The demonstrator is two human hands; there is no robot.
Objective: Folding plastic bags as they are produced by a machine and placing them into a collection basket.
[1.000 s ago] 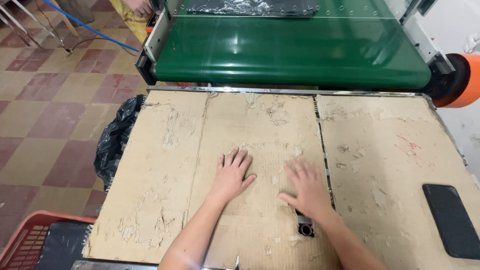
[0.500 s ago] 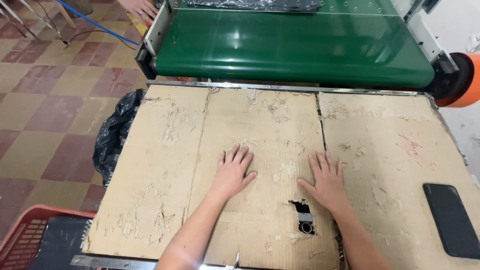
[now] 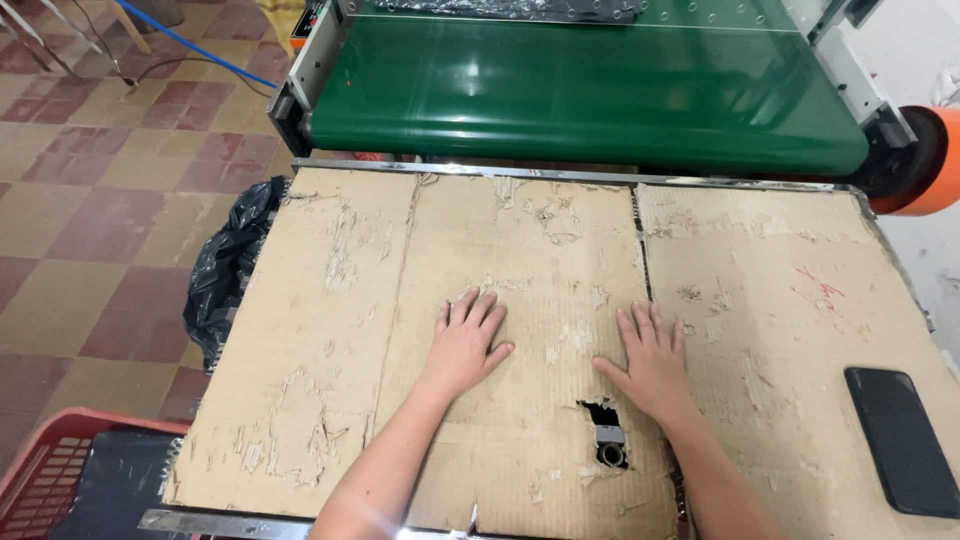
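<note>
Both hands (image 3: 465, 345) (image 3: 650, 360) rest flat on worn, peeling, apparently corrugated cardboard (image 3: 330, 330).

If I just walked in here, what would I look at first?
Probably the two bare hands pressed flat, fingers spread, on the worn, scuffed cardboard sheet covering the table: the left hand near the middle and the right hand beside it. Just behind the table, the wide shiny green conveyor belt stands out. A ragged hole in the cardboard near the right hand shows a metal part, and a dark phone lies at the far right.
</note>
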